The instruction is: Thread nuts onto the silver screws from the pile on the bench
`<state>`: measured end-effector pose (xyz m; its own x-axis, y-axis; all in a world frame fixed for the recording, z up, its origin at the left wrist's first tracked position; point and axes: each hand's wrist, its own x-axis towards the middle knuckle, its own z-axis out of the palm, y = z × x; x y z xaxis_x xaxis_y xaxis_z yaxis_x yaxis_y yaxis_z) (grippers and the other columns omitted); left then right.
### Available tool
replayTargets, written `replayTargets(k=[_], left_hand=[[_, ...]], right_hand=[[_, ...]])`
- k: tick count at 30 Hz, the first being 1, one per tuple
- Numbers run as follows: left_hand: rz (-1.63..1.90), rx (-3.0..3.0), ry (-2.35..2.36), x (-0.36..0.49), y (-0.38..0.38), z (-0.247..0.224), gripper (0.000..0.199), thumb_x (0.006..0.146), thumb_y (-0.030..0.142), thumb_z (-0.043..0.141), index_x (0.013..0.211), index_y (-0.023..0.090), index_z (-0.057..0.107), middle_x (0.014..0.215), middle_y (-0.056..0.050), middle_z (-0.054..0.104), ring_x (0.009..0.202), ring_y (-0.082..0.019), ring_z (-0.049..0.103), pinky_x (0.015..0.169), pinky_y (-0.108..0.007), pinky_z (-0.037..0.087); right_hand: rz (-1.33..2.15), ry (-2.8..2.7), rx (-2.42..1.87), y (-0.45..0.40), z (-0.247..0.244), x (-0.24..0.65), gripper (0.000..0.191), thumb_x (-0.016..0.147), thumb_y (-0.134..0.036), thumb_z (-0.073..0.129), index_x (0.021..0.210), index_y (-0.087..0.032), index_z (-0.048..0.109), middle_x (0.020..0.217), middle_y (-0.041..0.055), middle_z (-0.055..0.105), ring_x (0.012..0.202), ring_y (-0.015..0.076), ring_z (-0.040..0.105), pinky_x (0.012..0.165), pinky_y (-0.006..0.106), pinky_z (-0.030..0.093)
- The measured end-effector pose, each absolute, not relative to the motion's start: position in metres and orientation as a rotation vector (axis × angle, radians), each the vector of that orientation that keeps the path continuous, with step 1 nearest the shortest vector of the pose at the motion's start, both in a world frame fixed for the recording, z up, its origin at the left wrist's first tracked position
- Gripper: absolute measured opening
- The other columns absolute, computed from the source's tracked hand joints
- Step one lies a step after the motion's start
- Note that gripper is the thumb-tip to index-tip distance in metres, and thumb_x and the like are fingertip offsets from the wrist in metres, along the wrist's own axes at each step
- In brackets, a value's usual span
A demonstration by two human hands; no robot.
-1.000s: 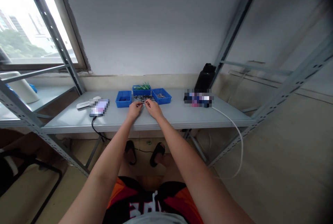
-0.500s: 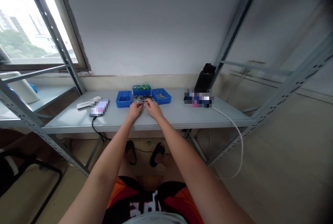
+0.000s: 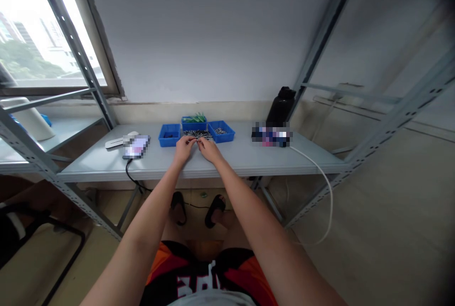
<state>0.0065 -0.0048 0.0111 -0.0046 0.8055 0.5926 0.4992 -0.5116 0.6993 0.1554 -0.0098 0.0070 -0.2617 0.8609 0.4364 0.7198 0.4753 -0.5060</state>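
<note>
My left hand (image 3: pixel 185 148) and my right hand (image 3: pixel 209 148) meet over the grey shelf top, fingertips pinched close together. Whatever sits between the fingers is too small to make out. Just beyond them lies a pile of small black and silver parts (image 3: pixel 197 133). Around the pile stand three blue bins: a left bin (image 3: pixel 159 139) with a few dark pieces, a back bin (image 3: pixel 194 126) with green strips (image 3: pixel 195 118), and a right bin (image 3: pixel 227 138) with small silvery pieces (image 3: pixel 220 131).
A phone (image 3: pixel 136 146) on a black cable lies left, beside a white object (image 3: pixel 115 143). To the right are a black bottle (image 3: pixel 281 106) and a blurred-out device (image 3: pixel 272 135) with a white cable (image 3: pixel 329 187). Metal uprights (image 3: pixel 313 54) flank the shelf.
The fingertips of both hands have drawn slightly closer together, and the right fingers sit a little lower. The bins and the other things have stayed in place.
</note>
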Motion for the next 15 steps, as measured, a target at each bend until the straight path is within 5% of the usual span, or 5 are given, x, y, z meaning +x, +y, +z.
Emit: replayTargets(k=[10,15], left_hand=[[1.47,2.198,1.526,0.01,-0.012,0.024,0.021,0.09,0.027,0.056,0.1,0.017,0.071,0.098,-0.009,0.068,0.085,-0.018,0.062,0.082,-0.028,0.047],[1.467,2.222,2.002,-0.024,-0.004,0.049,0.028,0.094,0.031,0.046,0.107,0.019,0.068,0.107,-0.012,0.066,0.108,-0.026,0.055,0.097,-0.037,0.039]], right_hand=[[0.31,-1.918,-1.298,-0.007,0.006,0.158,0.025,0.097,-0.032,0.04,0.113,-0.023,0.057,0.09,0.0053,0.071,0.083,0.0199,0.064,0.077,0.028,0.045],[0.335,-1.924,-1.363,-0.004,0.004,0.157,0.025,0.092,-0.025,0.045,0.113,-0.023,0.059,0.089,0.0054,0.071,0.087,0.0216,0.064,0.079,0.029,0.046]])
